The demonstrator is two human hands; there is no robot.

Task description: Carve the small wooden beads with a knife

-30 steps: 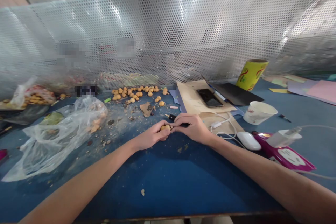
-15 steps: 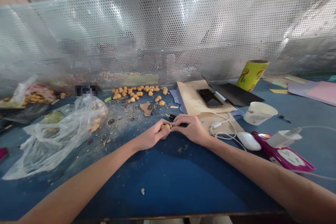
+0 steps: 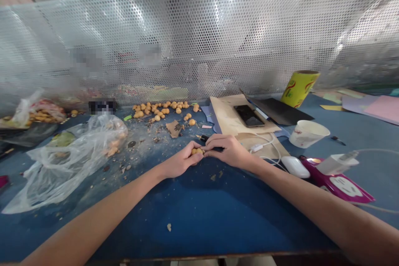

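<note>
My left hand (image 3: 182, 161) is closed around a small yellow-brown gourd (image 3: 197, 151), whose rounded side shows between thumb and fingers. At the gourd's right end, the thumb and forefinger of my right hand (image 3: 226, 149) are pinched together. What lies exactly between those fingertips is too small to see. A black pen-like tool with a gold tip (image 3: 203, 137) pokes out past the right fingers, pointing away to the left. I cannot tell whether it is gripped or lies on the table. Behind the hands, several similar small gourds (image 3: 166, 111) are spread in a loose cluster.
Crumpled clear plastic bags (image 3: 71, 162) and scraps cover the left of the blue table (image 3: 199, 216). To the right are a phone (image 3: 249, 115) on brown paper, a white cable, a paper cup (image 3: 308, 134), an earbud case (image 3: 295, 167) and a magenta power strip (image 3: 346, 187). A perforated metal screen (image 3: 199, 41) stands behind.
Both hands keep almost the same place and hold on the gourd. My right hand and forearm have shifted very slightly, covering a little more of the white cable.
</note>
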